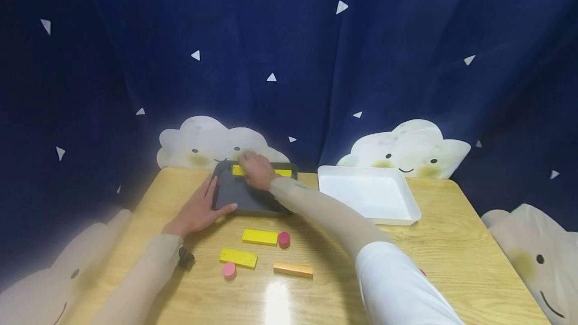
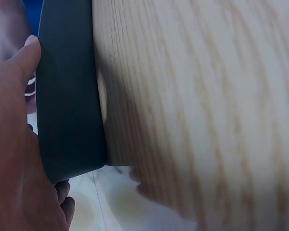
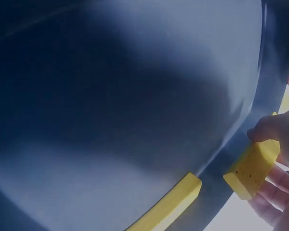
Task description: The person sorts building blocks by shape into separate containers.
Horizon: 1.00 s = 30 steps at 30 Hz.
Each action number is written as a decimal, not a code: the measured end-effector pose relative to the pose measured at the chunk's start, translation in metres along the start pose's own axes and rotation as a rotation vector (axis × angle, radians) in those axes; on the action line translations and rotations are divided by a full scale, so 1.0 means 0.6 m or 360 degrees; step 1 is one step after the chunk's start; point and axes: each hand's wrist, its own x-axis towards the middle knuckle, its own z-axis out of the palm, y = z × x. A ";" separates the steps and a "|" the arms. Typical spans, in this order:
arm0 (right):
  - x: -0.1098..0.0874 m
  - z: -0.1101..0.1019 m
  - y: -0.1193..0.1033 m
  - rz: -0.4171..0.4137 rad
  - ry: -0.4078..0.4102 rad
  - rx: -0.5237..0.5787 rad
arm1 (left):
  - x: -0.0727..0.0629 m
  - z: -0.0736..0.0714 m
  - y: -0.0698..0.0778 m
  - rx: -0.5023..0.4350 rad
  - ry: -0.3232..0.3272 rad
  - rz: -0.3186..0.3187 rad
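Observation:
My right hand (image 1: 259,170) is over the far side of a dark grey tray (image 1: 244,197). Its thumb and fingers pinch a yellow block (image 3: 253,168), held near the tray's far wall in the right wrist view. Another yellow block (image 3: 168,204) lies inside the tray along that wall. My left hand (image 1: 198,209) spans the tray's near left corner. Its straight fingers lie along the left side and its thumb reaches across the front rim. In the left wrist view, the thumb (image 2: 31,50) touches the rim, while the other fingers are partly hidden behind the corner.
A white tray (image 1: 368,192) stands to the right. In front of the grey tray lie two yellow blocks (image 1: 260,237), a red round piece (image 1: 284,239), a pink round piece (image 1: 229,271) and an orange block (image 1: 293,270). A dark blue curtain (image 1: 289,54) hangs behind the table.

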 end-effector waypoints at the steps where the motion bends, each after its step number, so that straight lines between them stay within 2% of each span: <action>1: 0.003 0.002 -0.001 -0.0001 0.0004 -0.0003 | 0.000 -0.001 0.000 -0.0001 0.0003 0.0004; 8: 0.017 0.011 -0.006 0.0018 -0.0023 -0.0023 | 0.006 0.000 -0.004 -0.0011 0.0030 0.0052; 22: 0.035 0.025 0.000 0.0028 0.0019 -0.0012 | 0.004 0.003 -0.005 -0.0012 0.0002 0.0011; 30: 0.038 0.031 0.008 0.0038 -0.0005 0.0014 | 0.003 0.002 -0.004 0.0003 -0.0012 -0.0008</action>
